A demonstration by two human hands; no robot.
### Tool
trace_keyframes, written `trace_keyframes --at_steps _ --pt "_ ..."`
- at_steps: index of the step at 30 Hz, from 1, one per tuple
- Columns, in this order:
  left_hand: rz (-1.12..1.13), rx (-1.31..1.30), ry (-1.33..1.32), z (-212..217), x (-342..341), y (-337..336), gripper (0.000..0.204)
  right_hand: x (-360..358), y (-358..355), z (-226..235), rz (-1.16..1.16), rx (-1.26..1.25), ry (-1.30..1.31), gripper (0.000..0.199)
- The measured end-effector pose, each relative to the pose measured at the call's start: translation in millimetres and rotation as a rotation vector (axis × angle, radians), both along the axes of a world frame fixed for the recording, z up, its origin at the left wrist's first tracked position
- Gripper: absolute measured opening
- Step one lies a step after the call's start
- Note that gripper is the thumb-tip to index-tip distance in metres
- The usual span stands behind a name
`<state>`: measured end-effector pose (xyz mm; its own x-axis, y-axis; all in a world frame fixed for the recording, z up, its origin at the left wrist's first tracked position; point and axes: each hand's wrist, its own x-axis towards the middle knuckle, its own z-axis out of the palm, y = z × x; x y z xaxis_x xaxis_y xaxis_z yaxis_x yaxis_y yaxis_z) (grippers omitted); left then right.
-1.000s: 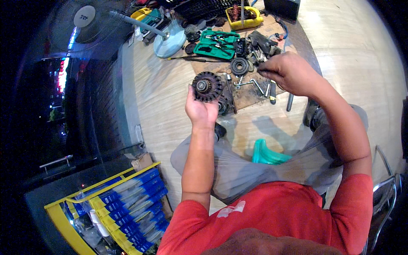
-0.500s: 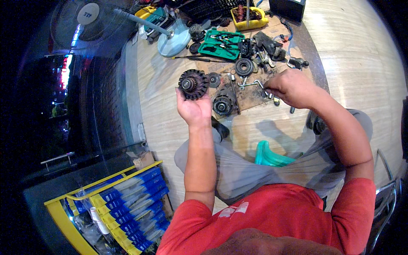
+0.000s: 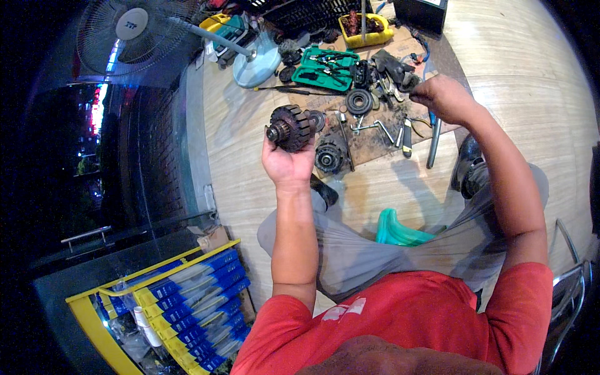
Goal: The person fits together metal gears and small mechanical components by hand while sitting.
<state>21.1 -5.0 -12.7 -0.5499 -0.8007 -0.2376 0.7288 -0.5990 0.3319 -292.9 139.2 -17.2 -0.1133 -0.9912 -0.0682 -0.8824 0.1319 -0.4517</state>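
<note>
I have the left hand's (image 3: 290, 164) fingers curled under the dark toothed rotor (image 3: 292, 129), turned more side-on now; that palm alone bears it. The right hand's (image 3: 451, 103) bunched fingers, contents unclear to me, have left the bent wrench (image 3: 385, 129) uncovered.

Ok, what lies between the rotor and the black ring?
In the head view, a small wheel shows past the rotor, then cardboard and a short metal piece before the black ring.

No text legible: dark mark (image 3: 130, 25) on fan hub (image 3: 132, 17), pale print (image 3: 356, 305) on red shirt (image 3: 406, 300), perhaps lettering on blue-yellow packets (image 3: 181, 314).
</note>
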Motion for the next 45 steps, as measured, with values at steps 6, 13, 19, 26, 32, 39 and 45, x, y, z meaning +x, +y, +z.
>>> trace_keyframes --at_steps 6,13,19,26,32,39,45 --pt "-0.03 -0.009 0.015 3 2 -1 0.049 -22 -2 -20 0.002 -0.052 -0.022 0.024" --pt "-0.125 -0.067 -0.095 -1 -12 19 0.048 -12 -4 -22 0.012 0.274 0.193 0.038" --pt "-0.107 -0.02 -0.195 -10 -24 25 0.052 28 -11 -26 0.218 0.081 -0.211 0.061" --pt "-0.217 -0.089 -0.284 -6 -33 40 0.039 80 -17 -11 0.266 -0.041 -0.79 0.054" --pt "-0.248 -0.12 -0.288 -10 -33 41 0.034 78 -21 -22 0.231 0.011 -0.936 0.042" --pt "-0.264 -0.167 -0.291 -12 -29 39 0.032 76 -18 -18 0.185 0.043 -0.828 0.026" --pt "-0.259 -0.201 -0.326 -12 -31 39 0.031 67 -20 -16 0.088 -0.057 -0.789 0.025"
